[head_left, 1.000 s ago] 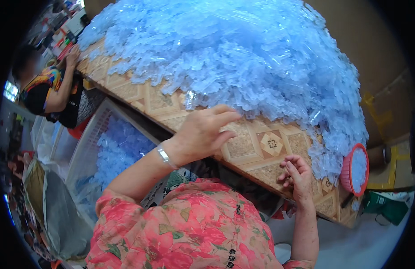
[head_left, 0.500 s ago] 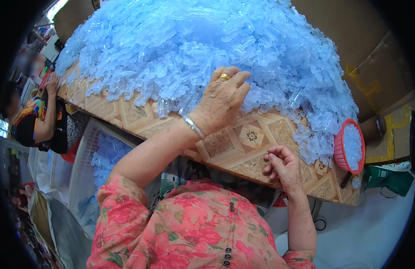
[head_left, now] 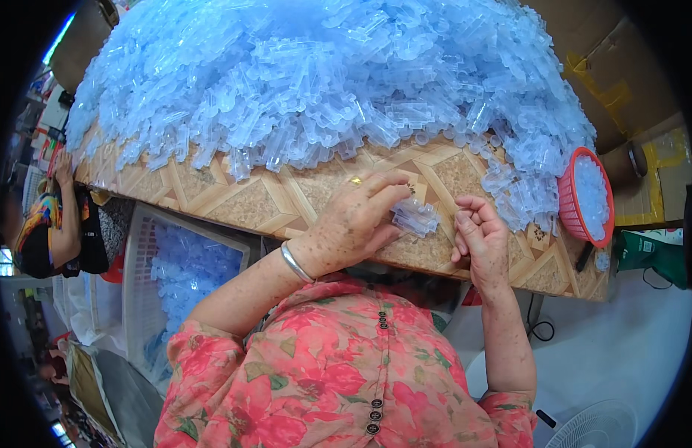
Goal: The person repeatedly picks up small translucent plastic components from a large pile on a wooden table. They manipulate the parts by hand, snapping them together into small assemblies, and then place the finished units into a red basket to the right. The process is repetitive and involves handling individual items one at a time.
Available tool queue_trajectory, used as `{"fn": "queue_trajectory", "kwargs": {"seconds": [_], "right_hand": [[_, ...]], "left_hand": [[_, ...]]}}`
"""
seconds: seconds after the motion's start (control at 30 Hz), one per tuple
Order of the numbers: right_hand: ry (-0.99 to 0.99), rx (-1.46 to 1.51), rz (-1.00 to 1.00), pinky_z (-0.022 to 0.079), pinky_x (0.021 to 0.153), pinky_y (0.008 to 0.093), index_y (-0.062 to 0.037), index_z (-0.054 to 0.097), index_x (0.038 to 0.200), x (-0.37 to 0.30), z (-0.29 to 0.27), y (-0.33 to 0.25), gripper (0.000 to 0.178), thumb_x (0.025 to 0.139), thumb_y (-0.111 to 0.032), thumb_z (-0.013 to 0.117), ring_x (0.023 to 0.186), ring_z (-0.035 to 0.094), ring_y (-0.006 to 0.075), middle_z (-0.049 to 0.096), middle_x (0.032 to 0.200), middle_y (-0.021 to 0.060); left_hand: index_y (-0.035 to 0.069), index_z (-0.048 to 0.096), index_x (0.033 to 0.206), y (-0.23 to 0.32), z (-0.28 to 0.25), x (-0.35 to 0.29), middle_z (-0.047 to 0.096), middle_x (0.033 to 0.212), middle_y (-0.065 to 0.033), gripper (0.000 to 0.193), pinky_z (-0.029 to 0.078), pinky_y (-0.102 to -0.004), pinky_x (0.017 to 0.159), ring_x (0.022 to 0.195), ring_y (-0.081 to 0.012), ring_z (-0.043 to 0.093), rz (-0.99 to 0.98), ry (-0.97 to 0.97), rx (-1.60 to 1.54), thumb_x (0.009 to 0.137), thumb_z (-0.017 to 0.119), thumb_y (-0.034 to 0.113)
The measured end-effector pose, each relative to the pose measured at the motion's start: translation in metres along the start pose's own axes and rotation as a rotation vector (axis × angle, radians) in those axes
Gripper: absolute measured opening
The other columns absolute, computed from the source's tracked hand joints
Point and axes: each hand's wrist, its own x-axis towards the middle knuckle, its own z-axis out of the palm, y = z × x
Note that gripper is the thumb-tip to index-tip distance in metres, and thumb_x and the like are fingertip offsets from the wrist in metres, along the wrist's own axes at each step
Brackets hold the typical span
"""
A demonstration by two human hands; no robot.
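Observation:
A large heap of clear, bluish plastic pieces [head_left: 301, 89], many tube-like, covers the far part of the patterned tabletop [head_left: 264, 201]. Near the table's front edge, my left hand [head_left: 349, 224] has its thumb and fingers apart. A few clear plastic pieces [head_left: 415, 216] lie at its fingertips, partly between them. To their right, my right hand [head_left: 482, 237] is closed, thumb against curled fingers; whatever it may hold is too small or hidden to make out.
A red plastic basket [head_left: 568, 198] of clear pieces stands at the table's right end, beside taped cardboard [head_left: 644, 172]. Below the table on the left is a white crate [head_left: 140, 276] holding more pieces. Another person's arm [head_left: 65, 194] rests at the far left; a fan [head_left: 596, 425] stands lower right.
My left hand has come back from the heap toward the front edge, its fingers spreading; a few plastic pieces now lie beside it. My right hand has risen slightly in the picture, still curled.

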Motion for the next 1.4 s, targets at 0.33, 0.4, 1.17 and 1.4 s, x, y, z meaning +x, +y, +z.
{"fn": "queue_trajectory", "kwargs": {"seconds": [0.33,0.4,1.17,1.4], "right_hand": [[0.165,-0.036,-0.095,0.052,0.054,0.0213,0.0006,0.062,0.122,-0.008,-0.002,0.007,0.021,0.102,-0.005,0.065,0.062,0.052,0.0032,0.064,0.101,0.0034],[0.277,-0.162,-0.2,0.051,0.057,0.0221,-0.0003,0.064,0.12,-0.016,-0.016,0.008,0.02,0.101,-0.005,0.067,0.064,0.054,0.0042,0.065,0.105,0.0043],[0.577,-1.314,-0.652,0.052,0.084,0.0412,-0.0112,0.073,0.1,-0.026,-0.06,0.007,0.026,0.077,-0.003,0.082,0.1,0.061,0.0296,0.062,0.11,0.0084],[0.231,-1.329,-0.665,0.053,0.075,0.0388,-0.0135,0.077,0.108,-0.04,-0.024,-0.007,0.035,0.075,-0.003,0.083,0.088,0.062,0.0229,0.062,0.112,0.0062]], "left_hand": [[0.003,0.06,0.13,0.004,0.014,-0.007,0.065,0.125,-0.0168,0.062,0.05,-0.0468,0.1,0.118,-0.0384,0.061,-0.052,0.066,0.001,0.074,0.086,0.009],[0.003,0.06,0.13,0.006,0.016,-0.006,0.066,0.124,-0.0168,0.063,0.05,-0.047,0.1,0.117,-0.0387,0.061,-0.052,0.099,-0.004,0.074,0.086,0.01],[0.005,0.062,0.124,0.01,0.02,0.004,0.063,0.111,-0.0158,0.055,0.053,-0.0424,0.079,0.096,-0.0365,0.066,-0.112,0.048,0.02,0.074,0.085,0.005],[0.005,0.058,0.126,0.009,0.025,0.001,0.072,0.102,-0.0104,0.042,0.054,-0.0336,0.063,0.074,-0.022,0.069,-0.324,0.04,-0.272,0.089,0.078,0.008]]}}
